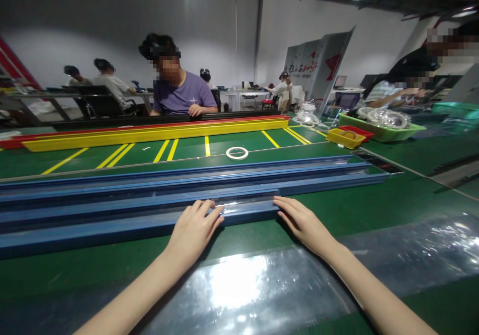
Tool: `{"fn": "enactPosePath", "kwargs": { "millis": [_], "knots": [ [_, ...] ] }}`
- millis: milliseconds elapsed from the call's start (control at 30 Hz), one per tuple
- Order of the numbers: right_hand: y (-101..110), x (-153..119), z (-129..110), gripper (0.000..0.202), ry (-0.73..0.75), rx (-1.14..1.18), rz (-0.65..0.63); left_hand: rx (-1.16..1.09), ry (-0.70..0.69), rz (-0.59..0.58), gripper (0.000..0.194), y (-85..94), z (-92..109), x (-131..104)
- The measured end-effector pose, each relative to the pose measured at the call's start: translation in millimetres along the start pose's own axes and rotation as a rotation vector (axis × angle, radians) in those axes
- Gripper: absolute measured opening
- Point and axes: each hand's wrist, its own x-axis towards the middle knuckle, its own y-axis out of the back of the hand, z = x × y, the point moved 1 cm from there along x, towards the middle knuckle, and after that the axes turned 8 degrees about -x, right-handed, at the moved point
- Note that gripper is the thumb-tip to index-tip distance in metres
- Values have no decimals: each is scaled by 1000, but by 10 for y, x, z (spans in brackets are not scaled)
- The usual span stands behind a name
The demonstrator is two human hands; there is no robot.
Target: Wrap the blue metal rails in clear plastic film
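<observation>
Long blue channels (142,232) lie side by side on the green table (224,242). My left hand (196,225) rests over the nearest channel, its fingers bent and touching the edge and a clear, shiny strip (239,205) inside. At the right end of that channel, my right hand (299,220) touches its tip with slightly parted fingers. Nothing shows gripped in either hand. A wide sheet of clear film (292,280) lies under my forearms, nearest to me.
Behind the channels lie a white tape ring (237,153) and yellow (157,134) and red rails. A yellow tray (345,139) and a green basket (392,134) with wrapped rolls stand at right. A person in purple (185,93) sits across; a dark phone-like slab (377,162) lies near the rail ends.
</observation>
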Motion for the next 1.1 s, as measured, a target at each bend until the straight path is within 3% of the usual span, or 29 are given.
{"fn": "enactPosePath", "kwargs": {
  "millis": [200, 367, 600, 733, 867, 1100],
  "knots": [
    [3, 15, -13, 28, -20, 52, 34, 18, -1, 40, 22, -104, 28, -53],
    [6, 20, -3, 25, -35, 94, 79, -22, -1, 124, 26, -74, 25, -52],
    [47, 21, 10, 23, -69, 163, 258, -29, 9, 210, 31, -60, 36, -62],
    [93, 14, -4, 24, -168, 161, 340, -7, 26, 265, 34, -33, 56, -58],
    [96, 19, -6, 23, -218, 186, 304, 2, 40, 288, 30, -3, 53, -63],
    [50, 25, 18, 22, -180, 233, 212, -50, -11, 310, 23, -20, 32, -79]
  ]
}}
